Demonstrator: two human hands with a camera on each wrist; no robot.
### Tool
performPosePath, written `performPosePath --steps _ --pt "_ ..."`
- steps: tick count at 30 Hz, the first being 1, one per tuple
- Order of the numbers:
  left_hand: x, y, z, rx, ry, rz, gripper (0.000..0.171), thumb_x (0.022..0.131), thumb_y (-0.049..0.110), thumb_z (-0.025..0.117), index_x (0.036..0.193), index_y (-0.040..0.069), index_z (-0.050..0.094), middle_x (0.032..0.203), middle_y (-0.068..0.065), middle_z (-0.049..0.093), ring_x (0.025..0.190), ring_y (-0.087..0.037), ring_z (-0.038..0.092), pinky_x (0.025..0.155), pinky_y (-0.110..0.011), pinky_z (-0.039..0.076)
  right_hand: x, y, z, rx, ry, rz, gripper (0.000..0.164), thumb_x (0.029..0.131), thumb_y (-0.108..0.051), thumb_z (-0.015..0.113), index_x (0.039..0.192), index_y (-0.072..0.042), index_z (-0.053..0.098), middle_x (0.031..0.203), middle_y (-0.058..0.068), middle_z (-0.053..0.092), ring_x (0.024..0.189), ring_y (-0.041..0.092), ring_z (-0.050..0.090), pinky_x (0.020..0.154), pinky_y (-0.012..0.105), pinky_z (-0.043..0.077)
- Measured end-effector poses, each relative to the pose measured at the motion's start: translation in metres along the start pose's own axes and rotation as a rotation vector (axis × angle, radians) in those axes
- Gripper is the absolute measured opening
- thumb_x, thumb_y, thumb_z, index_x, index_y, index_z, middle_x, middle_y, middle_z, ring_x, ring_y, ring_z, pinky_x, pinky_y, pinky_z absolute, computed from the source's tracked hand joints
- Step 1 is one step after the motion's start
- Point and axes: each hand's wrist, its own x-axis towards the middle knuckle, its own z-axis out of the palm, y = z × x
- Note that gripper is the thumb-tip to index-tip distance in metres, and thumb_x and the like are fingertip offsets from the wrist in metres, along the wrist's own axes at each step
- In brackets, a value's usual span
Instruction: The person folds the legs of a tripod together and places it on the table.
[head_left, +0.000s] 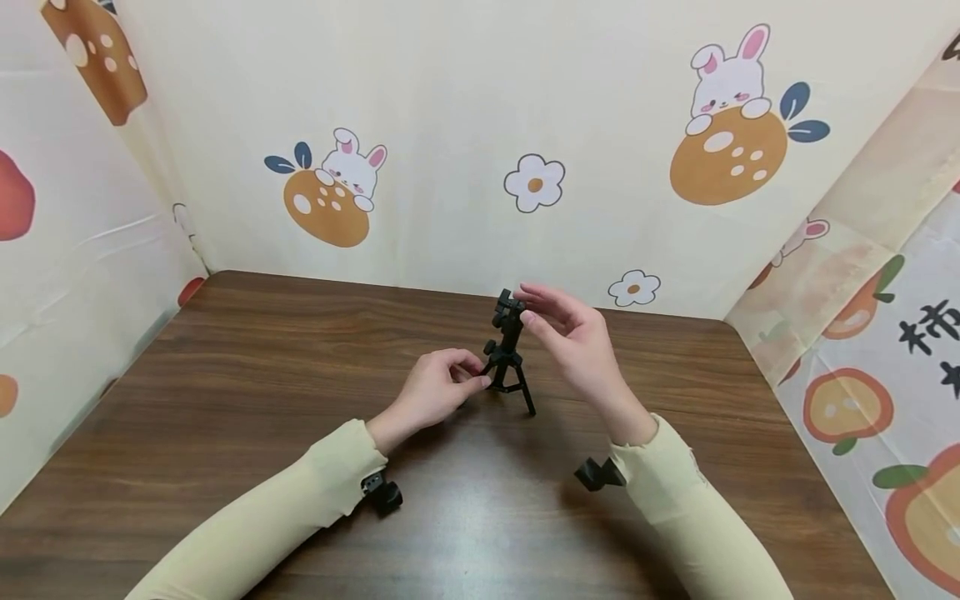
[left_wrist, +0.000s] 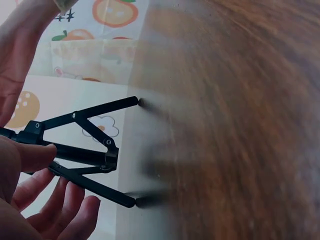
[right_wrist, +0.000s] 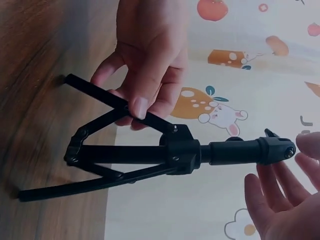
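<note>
A small black mini tripod stands on the table with its legs spread. My left hand pinches one tripod leg between thumb and fingers, partway down from the collar. Up at the tripod head, my right hand is held with extended, slightly bent fingers; its fingertips are right beside the head, and the thumb lies close to its end. Braces join the legs to the centre column. In the left wrist view the head is out of frame.
The brown wood-grain table runs back to a cream curtain printed with rabbits and fruit. Patterned cloth also hangs at the left and right sides. Below each cuff a small black device is strapped on the wrist.
</note>
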Motion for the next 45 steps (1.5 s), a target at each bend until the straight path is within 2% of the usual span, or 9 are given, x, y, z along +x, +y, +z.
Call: performPosePath --steps 6,14,22,27,34,37,45 --pt "0.000 0.002 0.004 0.069 0.033 0.007 0.008 0.090 0.026 0.075 0.091 0.018 0.073 0.083 0.009 0.069 0.071 -0.007 0.063 0.067 -0.032 0.050 0.002 0.000 0.006 0.005 0.042 -0.031 0.021 0.095 -0.005 0.068 0.115 0.000 0.071 0.115 0.011 0.068 0.106 0.020 0.066 0.090 0.034 0.053" --pt "0.001 0.005 0.008 0.112 0.053 0.034 0.007 0.093 0.025 0.072 0.089 0.018 0.072 0.086 0.009 0.066 0.079 -0.011 0.060 0.072 -0.034 0.048 0.005 0.000 0.012 -0.078 0.105 -0.055 0.016 0.091 -0.008 0.073 0.106 -0.003 0.073 0.105 0.007 0.072 0.103 0.018 0.066 0.084 0.032 0.055" --pt "0.000 0.001 0.010 0.008 0.056 0.046 0.008 0.094 0.019 0.071 0.087 0.015 0.069 0.086 0.003 0.060 0.084 -0.015 0.058 0.077 -0.036 0.048 0.004 -0.006 0.015 -0.175 0.124 -0.135 0.014 0.088 -0.004 0.075 0.102 -0.003 0.074 0.100 0.006 0.073 0.096 0.018 0.068 0.078 0.027 0.056" --pt "0.000 0.002 0.010 -0.046 0.035 0.055 0.008 0.095 0.015 0.070 0.086 0.014 0.068 0.090 0.001 0.060 0.089 -0.015 0.059 0.081 -0.037 0.049 0.004 -0.006 0.015 -0.203 0.130 -0.167 0.013 0.088 -0.004 0.075 0.102 -0.003 0.074 0.099 0.006 0.074 0.094 0.018 0.069 0.079 0.026 0.055" --pt "0.000 0.002 0.012 -0.159 -0.021 0.023 0.008 0.096 0.011 0.067 0.090 0.008 0.066 0.097 -0.005 0.056 0.075 -0.019 0.060 0.063 -0.032 0.054 0.005 0.000 0.013 -0.147 0.123 -0.163 0.014 0.089 -0.003 0.074 0.102 -0.003 0.075 0.099 0.006 0.073 0.094 0.017 0.069 0.076 0.030 0.057" --pt "-0.001 0.002 0.013 -0.181 -0.034 0.015 0.007 0.097 0.012 0.066 0.092 0.007 0.066 0.098 -0.005 0.056 0.075 -0.023 0.061 0.062 -0.031 0.054 0.005 0.000 0.012 -0.125 0.113 -0.155 0.014 0.089 -0.002 0.074 0.103 -0.002 0.074 0.100 0.007 0.073 0.094 0.017 0.068 0.077 0.031 0.057" --pt "-0.002 0.003 0.015 -0.094 -0.007 0.012 0.010 0.095 0.018 0.069 0.099 0.009 0.068 0.099 -0.001 0.066 0.094 -0.018 0.065 0.083 -0.039 0.052 0.004 0.002 0.010 -0.016 0.080 -0.071 0.019 0.091 -0.002 0.071 0.109 0.000 0.072 0.106 0.012 0.071 0.100 0.020 0.067 0.080 0.034 0.057"
